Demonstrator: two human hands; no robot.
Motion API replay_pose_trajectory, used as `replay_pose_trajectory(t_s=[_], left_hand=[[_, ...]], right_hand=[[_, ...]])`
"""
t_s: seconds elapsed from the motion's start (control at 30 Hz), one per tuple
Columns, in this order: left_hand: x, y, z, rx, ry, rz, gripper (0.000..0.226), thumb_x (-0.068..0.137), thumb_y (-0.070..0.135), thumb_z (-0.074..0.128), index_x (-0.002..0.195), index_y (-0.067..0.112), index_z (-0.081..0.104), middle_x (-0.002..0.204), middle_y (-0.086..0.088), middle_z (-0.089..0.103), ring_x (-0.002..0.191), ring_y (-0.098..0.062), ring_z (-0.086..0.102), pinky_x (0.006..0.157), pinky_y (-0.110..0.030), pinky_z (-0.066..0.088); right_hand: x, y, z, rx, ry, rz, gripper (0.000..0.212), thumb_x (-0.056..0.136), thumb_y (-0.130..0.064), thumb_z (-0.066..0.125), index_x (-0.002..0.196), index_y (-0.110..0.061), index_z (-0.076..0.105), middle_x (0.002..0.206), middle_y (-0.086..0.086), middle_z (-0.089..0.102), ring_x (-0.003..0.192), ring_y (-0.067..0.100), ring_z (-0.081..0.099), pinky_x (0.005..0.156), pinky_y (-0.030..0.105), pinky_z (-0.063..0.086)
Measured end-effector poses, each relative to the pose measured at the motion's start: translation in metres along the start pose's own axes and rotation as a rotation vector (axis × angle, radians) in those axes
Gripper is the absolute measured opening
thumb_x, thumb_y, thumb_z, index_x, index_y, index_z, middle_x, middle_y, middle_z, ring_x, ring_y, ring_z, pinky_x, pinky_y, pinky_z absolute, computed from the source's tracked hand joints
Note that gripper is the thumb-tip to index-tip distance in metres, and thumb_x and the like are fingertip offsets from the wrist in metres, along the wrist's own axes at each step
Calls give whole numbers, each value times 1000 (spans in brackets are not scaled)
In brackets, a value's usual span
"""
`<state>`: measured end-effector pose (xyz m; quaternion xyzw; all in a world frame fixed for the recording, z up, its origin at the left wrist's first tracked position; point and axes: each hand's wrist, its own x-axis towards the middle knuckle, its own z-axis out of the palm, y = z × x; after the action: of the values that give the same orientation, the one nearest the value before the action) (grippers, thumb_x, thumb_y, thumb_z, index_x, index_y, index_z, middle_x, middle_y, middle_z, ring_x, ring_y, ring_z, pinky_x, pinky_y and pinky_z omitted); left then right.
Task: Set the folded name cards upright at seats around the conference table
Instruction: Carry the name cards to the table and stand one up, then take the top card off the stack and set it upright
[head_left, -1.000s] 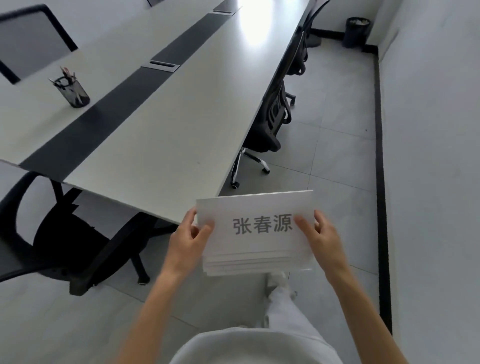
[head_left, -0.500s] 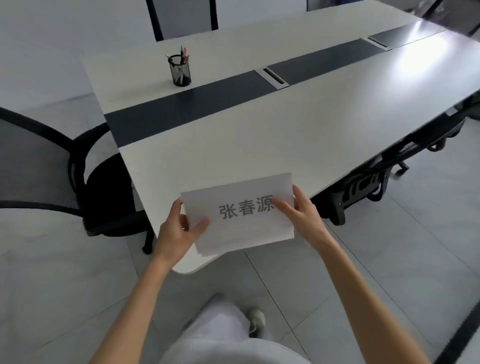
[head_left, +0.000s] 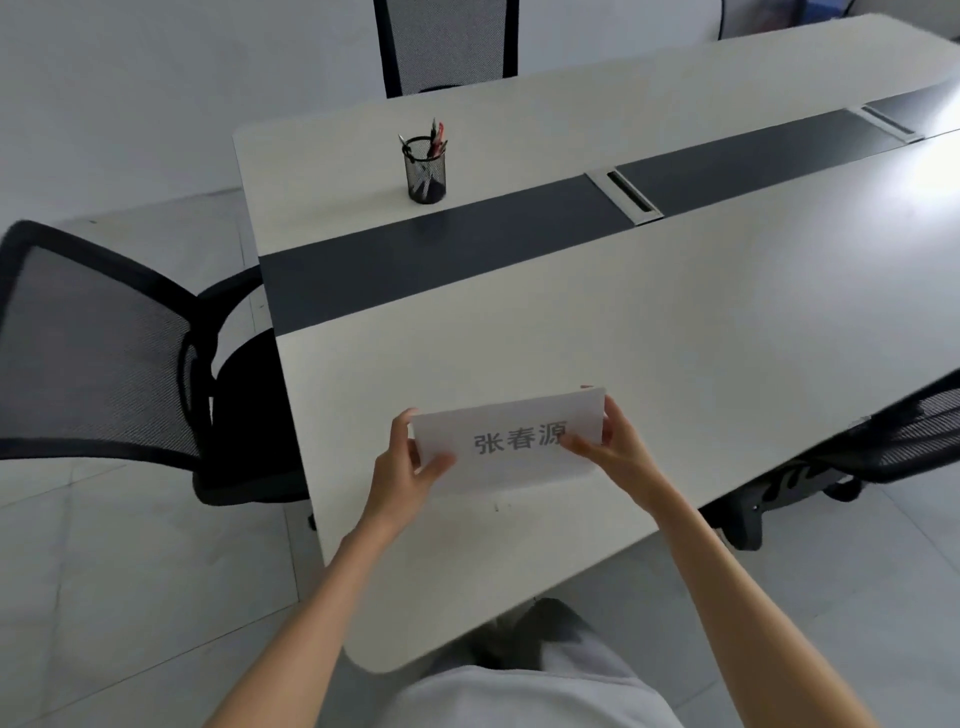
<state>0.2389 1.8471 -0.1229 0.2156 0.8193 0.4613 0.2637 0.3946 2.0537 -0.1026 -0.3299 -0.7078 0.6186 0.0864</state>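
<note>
White and long, the conference table (head_left: 675, 322) fills the view, with a dark strip (head_left: 441, 260) along its middle. Over its near corner a stack of name cards (head_left: 511, 441) is held above the surface, printed side up. The left hand (head_left: 402, 470) pinches the stack's left end, thumb on top; the right hand (head_left: 610, 447) pinches the right end likewise. A mesh pen cup (head_left: 426, 169) stands near the far corner, beside the strip. Black mesh chairs (head_left: 98, 353) sit at the table's end and right side.

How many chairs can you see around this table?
3: one mesh chair at the left end, one at the far side, one tucked under the right edge. Others may be out of view.
</note>
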Motion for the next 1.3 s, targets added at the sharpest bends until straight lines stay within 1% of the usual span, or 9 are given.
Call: replay_pose_trajectory(t_s=[0.13,0.27,0.43,0.57,0.63,0.77,0.87,1.07,1.3], left_hand=[[3,-9,9,-26,13,9,56,79,19,67,124,22,34,80,-15,60,78,-33,60,60,-15,42],[4,-7,9,-22,10,-14,56,77,20,70,123,23,37,87,-17,62,85,-32,62,73,-30,48],[8,-7,-1,146,24,65,55,75,25,71,123,20,44,112,-6,61,104,-22,57,88,-31,44],[9,-5,-9,136,88,163,46,76,20,70,120,14,56,132,3,51,127,-13,45,105,-15,31],[9,-1,-12,89,63,161,47,76,21,69,120,16,56,127,10,50,127,-10,45,101,-3,27],[13,13,-25,114,37,247,56,74,62,52,122,35,47,128,10,52,119,-19,53,107,-32,37],[22,33,-38,57,49,316,67,76,69,42,128,26,47,131,11,52,122,-1,47,104,-15,35],[67,84,-51,-170,116,297,51,84,50,45,131,33,41,141,9,44,129,-2,41,107,-19,34],[81,66,-27,22,60,166,52,79,49,56,126,32,46,133,18,47,125,8,37,107,-19,29]], right_hand=[[10,14,-3,-2,-13,34,60,78,6,63,125,-16,33,92,4,58,75,-2,63,65,16,52],[13,17,-4,-8,-22,53,60,78,4,64,124,-19,33,91,1,55,87,18,59,63,16,52],[16,10,-21,-425,-99,72,78,75,-25,72,138,-26,27,132,4,49,123,25,45,102,43,43],[13,-6,-28,-552,-70,-120,83,71,-28,75,140,-28,29,149,-2,31,138,16,27,112,35,22],[16,-9,-28,-586,-60,-174,69,70,-25,76,132,-21,44,142,-2,44,134,15,35,108,27,25],[20,-17,-33,-629,-43,-181,42,75,-20,72,116,-16,59,118,2,65,105,26,61,87,24,42],[19,-33,-39,-618,14,-262,37,75,-21,71,111,-22,62,103,-7,69,79,31,65,71,22,46],[47,-83,-42,-366,105,-353,26,73,-8,72,93,-23,64,71,-45,60,75,-21,58,67,0,43],[148,-99,-33,-312,268,-232,15,81,-18,65,92,-8,64,73,0,61,57,2,55,49,9,38]])
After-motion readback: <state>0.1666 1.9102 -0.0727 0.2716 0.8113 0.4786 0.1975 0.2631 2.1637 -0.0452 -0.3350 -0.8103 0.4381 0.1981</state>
